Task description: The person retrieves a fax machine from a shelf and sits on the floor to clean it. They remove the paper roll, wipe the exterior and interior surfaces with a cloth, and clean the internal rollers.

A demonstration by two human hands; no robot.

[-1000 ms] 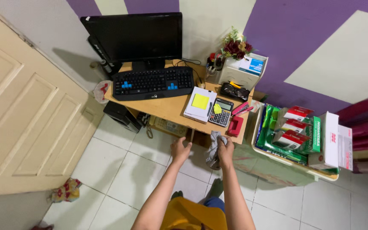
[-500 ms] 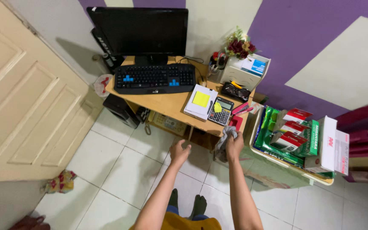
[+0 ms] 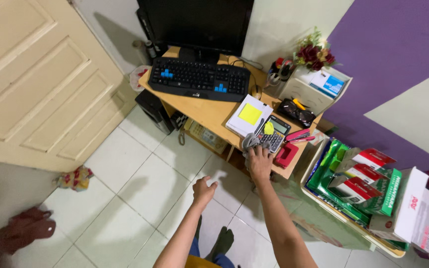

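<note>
My right hand grips a crumpled grey cloth and presses it against the front edge of a small wooden desk, right beside a calculator and a white notepad with a yellow sticky note. My left hand hangs lower over the white tiled floor with its fingers loosely curled and nothing in it. A black keyboard with blue keys and a dark monitor fill the back of the desk.
A red stapler, a pink pen, glasses and a white organiser with flowers sit at the desk's right. A tray of boxes stands on the floor to the right. A cream door is at left, with a rag below.
My right hand rose from below the desk edge and brought the cloth up onto the desk beside the calculator. My left hand dropped back. The view shifted right and closer.
</note>
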